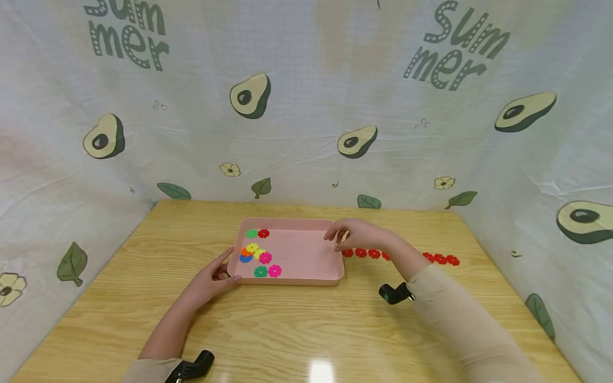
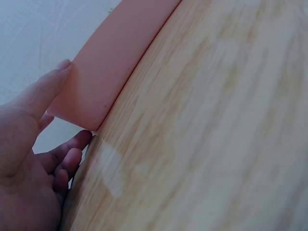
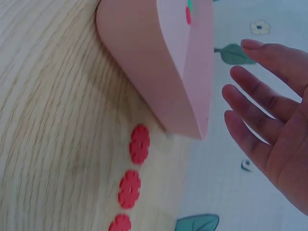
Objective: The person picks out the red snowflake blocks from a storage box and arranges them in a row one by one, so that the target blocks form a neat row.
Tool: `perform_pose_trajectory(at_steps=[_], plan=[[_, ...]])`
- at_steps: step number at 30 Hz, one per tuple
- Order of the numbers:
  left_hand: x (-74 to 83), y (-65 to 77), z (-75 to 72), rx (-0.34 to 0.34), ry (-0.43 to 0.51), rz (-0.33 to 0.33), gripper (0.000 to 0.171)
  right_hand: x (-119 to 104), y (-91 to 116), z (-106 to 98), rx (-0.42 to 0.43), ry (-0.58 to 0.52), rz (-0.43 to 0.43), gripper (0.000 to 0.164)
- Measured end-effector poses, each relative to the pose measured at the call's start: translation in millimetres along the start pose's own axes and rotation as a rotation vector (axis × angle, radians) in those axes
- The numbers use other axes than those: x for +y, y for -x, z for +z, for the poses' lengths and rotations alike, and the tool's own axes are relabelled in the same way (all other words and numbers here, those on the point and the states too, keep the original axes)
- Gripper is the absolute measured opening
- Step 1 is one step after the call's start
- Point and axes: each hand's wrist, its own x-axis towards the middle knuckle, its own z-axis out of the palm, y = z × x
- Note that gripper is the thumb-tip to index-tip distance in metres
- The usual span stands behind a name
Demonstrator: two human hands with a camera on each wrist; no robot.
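A shallow pink tray [image 1: 306, 250] lies on the table with several notched plastic discs in its left part, among them a green disc [image 1: 261, 272], a pink disc [image 1: 275, 271], a yellow disc [image 1: 251, 248] and a dark red disc [image 1: 264, 233]. My left hand [image 1: 210, 282] holds the tray's front left corner, thumb against the front wall and fingers by the left side. Above the tray's right rim hovers my right hand [image 1: 361, 234], its fingers loosely bent and spread, nothing visible between them. Beneath the right forearm runs a row of red discs [image 3: 129, 188], partly hidden by it.
The wooden table [image 1: 287, 330] ends at a hanging cloth [image 1: 306, 106] printed with avocados and leaves, behind and at both sides. A black camera mount [image 1: 395, 293] sticks out from the right wrist, another camera mount [image 1: 196, 366] from the left.
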Motion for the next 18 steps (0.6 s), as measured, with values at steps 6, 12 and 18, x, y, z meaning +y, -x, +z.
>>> perform_pose_trajectory(at_steps=[6,12,18], plan=[[1.5,0.2,1.3,-0.005,0.002,-0.012,0.079,-11,-22,10,-0.047,-0.011,-0.022,0.026],[3.5,0.1,0.3,-0.009,0.016,-0.018,0.08,-15,-45,17,-0.084,-0.017,-0.053,0.031],[2.4,0.3,-1.0,-0.007,0.013,-0.017,0.079,-19,-71,22,-0.109,0.026,-0.071,0.033]])
